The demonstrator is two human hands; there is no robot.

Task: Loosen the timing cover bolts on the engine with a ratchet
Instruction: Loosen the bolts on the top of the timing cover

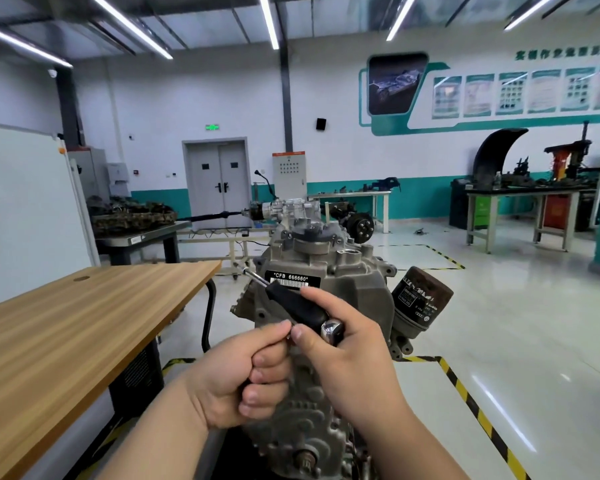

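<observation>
Engine [326,292] stands at the centre of the frame, grey cast metal, its timing cover [354,299] facing the person, with a black label reading "*CFB 666660*" across the upper part. A rusty oil filter [421,299] juts out on the right side of the engine, tilted upward. A crank stub shows at the bottom centre, below the hands.

In front of the cover, just below centre, the ratchet [291,303] runs diagonally: its black handle rises toward the upper left into a chrome shaft whose tip lies near the left edge of the engine, and its shiny head sits at the lower right end. The right hand [347,351] wraps the handle near the chrome head, thumb and fingers closed on it, so its grip is holding the ratchet. The left hand [236,379] comes in from the lower left, fingers curled narrow, with thumb and forefinger pinched against the ratchet right under the head; whatever small part it nips there is hidden.

Left of the engine, a wooden desk [84,327] fills the lower left of the frame. On the floor around the engine run yellow-and-black hazard stripes [471,403]. Farther back, grey double doors [219,183] stand at mid frame, and workbenches [520,202] loaded with parts line the right wall.
</observation>
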